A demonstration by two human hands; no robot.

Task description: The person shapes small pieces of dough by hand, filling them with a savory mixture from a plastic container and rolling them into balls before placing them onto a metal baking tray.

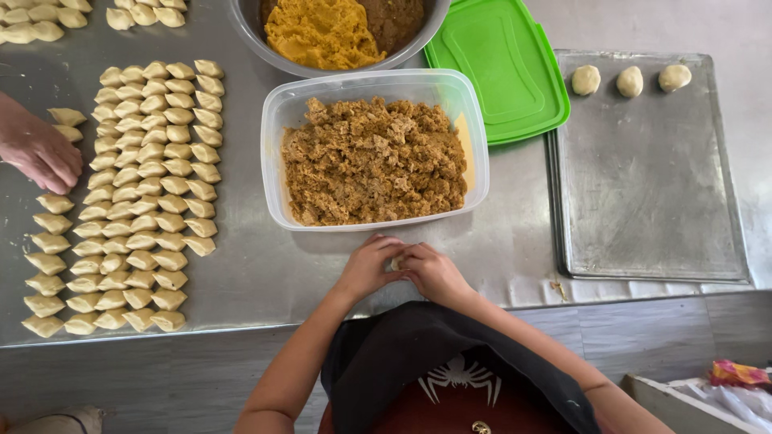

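Here the steel table (257, 273) spreads out beyond the fingers in every direction, its near edge running just under the wrists. Off to the right of the fingers lies a flat metal tray (651, 201), with three dough balls (630, 80) in a row along its far end, well apart from the hands. Directly beyond the fingertips, near but not touching, stands a clear plastic tub (474, 153) heaped with shredded brown filling (374, 161). Farther still, a metal bowl (249, 28) is cut off by the top edge of the view, so only part of its orange and brown pastes shows; beside it a green lid (494, 68) lies flat, partly hidden under the tray's corner. To the left of the fingers, rows of cut dough pieces (153, 193) fill the table, and another person's hand (36, 149), cropped at the frame's edge, rests among them. The left hand (368, 267) and the right hand (434, 272) meet just in front of the tub, fingers curled inward and pressed together around a small dough piece (396, 262). Only a pale sliver of it shows between the fingertips; its shape, and whether any filling sits inside, is too hidden to make out.
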